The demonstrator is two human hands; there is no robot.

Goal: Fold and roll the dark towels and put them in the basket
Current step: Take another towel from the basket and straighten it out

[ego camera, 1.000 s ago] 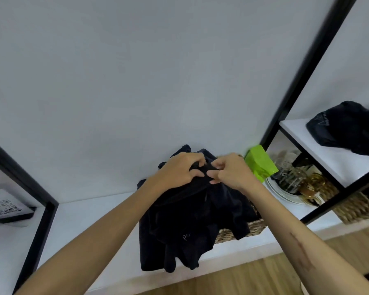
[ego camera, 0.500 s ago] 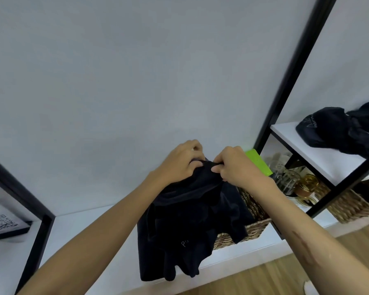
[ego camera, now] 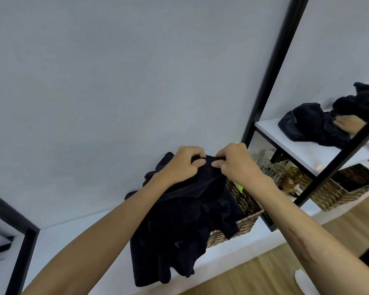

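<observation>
Hands: I see left hand (ego camera: 182, 165) & right hand (ego camera: 234, 165) close together, fingers curled, both pinching top edge of dark towel (ego camera: 185, 222).
Towel: black, crumpled, small pale lettering low on front; held up, hangs over wicker basket (ego camera: 246, 211) front and past shelf edge.
Basket: sits on white shelf (ego camera: 77, 237).
Room: grey wall, black frame post (ego camera: 271, 77), wood floor (ego camera: 254, 275).
</observation>
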